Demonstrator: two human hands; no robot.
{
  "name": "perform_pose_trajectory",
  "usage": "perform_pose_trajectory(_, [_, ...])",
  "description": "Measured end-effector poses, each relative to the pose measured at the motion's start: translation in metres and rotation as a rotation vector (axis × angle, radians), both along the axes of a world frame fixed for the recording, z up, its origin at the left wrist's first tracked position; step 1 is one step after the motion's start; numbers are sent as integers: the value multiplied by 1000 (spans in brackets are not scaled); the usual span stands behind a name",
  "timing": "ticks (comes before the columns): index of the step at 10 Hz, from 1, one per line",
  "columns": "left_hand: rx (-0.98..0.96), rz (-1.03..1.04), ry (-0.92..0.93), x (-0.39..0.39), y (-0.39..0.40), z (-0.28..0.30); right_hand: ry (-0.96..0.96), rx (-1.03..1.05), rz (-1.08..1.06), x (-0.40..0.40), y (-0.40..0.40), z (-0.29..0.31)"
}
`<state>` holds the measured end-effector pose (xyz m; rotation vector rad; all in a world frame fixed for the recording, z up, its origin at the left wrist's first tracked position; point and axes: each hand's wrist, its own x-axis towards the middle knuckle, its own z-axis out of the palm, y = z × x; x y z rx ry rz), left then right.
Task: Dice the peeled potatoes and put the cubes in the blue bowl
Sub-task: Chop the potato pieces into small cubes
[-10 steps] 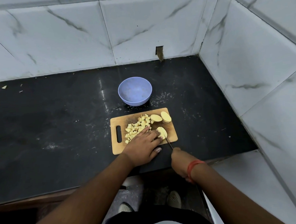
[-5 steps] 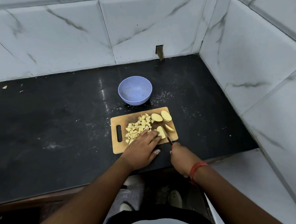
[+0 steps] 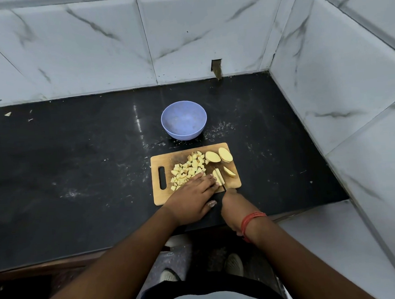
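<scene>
Wooden cutting board (image 3: pixel 195 194) on black counter (image 3: pixel 78 169), handle slot at its 9 o'clock edge. Pile of potato cubes (image 3: pixel 188 169) spread over board centre. Left hand (image 3: pixel 193 196) lies flat, fingers extended, pressing a potato piece (image 3: pixel 217 176) toward the board's 4 o'clock. Right hand (image 3: pixel 235 204) wraps a knife (image 3: pixel 221 181) handle; blade stands in the piece just beside the left fingertips, though how deep it sits looks unclear at this size. Cut slice (image 3: pixel 229 172) lies just right of the blade. Two potato halves (image 3: pixel 218 156) at the board's 1 o'clock corner. Blue bowl (image 3: pixel 183 120) at 12 o'clock from board, near, apart; holds no cubes.
</scene>
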<state>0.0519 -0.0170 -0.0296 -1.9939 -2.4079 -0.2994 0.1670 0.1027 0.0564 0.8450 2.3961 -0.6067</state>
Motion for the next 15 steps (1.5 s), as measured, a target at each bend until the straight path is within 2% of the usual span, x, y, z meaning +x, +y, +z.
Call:
perform_pose_trajectory(1, [-8, -3, -4, -1, 0, -1, -162, 12, -151, -6, -3, 1])
perform_pose_trajectory(2, [1, -8, -9, -1, 1, -1, -105, -4, -112, -4, -1, -2])
perform_pose_trajectory(3, [8, -14, -15, -3, 1, -2, -9, 17, 19, -1, 3, 0])
perform_pose_trajectory(4, [32, -25, -26, -4, 1, -2, -93, 60, 167, -5, 4, 13])
perform_pose_trajectory(5, [43, -35, -31, -5, 2, -2, -228, 80, 422, -28, -2, 25])
perform_pose_trajectory(6, [34, -29, -26, -6, 2, 0, -361, 15, 326, -26, -3, 27])
perform_pose_trajectory(7, [31, -24, -23, -6, 1, 0, -281, -6, 239, -19, 0, 25])
perform_pose_trajectory(8, [54, -20, -3, -4, 1, 0, -408, 110, 404, -11, -5, 20])
perform_pose_trajectory(9, [70, -14, 1, -3, 1, 0, -449, 253, 615, -20, -6, 40])
perform_pose_trajectory(10, [69, -15, 4, -3, 1, 1, -429, 362, 756, -26, 0, 27])
perform_pose_trajectory(11, [69, -20, 40, -2, 2, 2, -376, 169, 452, -5, 6, -1])
perform_pose_trajectory(12, [58, -14, 72, -1, 2, 2, -96, -6, 110, 25, 7, -25])
perform_pose_trajectory(15, [12, 14, 71, 0, -3, -2, -35, -49, 65, 51, 23, -25])
